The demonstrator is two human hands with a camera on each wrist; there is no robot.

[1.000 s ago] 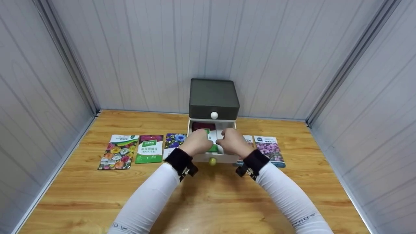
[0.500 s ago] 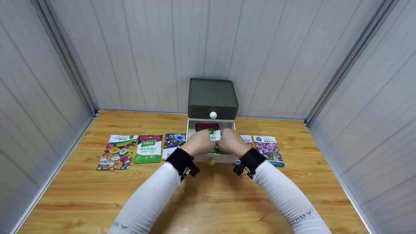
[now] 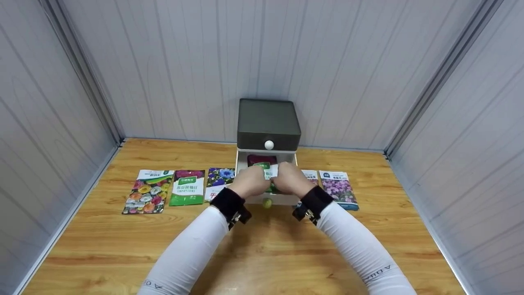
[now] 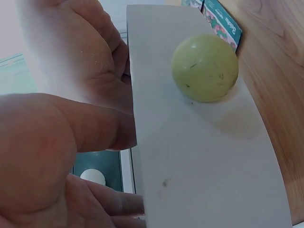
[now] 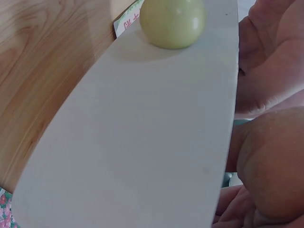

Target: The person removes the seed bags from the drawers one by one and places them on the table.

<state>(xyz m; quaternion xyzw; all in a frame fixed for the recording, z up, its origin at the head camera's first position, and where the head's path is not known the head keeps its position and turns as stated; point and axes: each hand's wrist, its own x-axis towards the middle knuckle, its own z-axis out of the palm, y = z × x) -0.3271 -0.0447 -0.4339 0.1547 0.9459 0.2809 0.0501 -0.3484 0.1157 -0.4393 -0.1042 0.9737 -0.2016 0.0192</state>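
A white drawer (image 3: 279,199) is pulled out beneath a dark green-grey box top (image 3: 269,119). Inside it lies a seed packet (image 3: 262,159) with a dark red top and a green label. My left hand (image 3: 253,181) grips the packet's left side, fingers curled. On its right side my right hand (image 3: 291,178) grips too, close beside the left. Both wrist views show thumbs and fingers reaching behind the drawer front, which hides the fingertips. A yellow-green round knob (image 4: 205,68) sits on that front.
Left of the drawer lie a multicoloured flower packet (image 3: 148,192), a green-and-white packet (image 3: 187,188) and a blue-flower packet (image 3: 220,180). To the right are a purple-flower packet (image 3: 339,190) and a partly covered packet (image 3: 311,175). A white knob (image 3: 269,145) marks the upper drawer.
The packet in the drawer has shifted to the right, toward the middle. My right hand has moved slightly left, close to my left hand. Little differs over the last half second.
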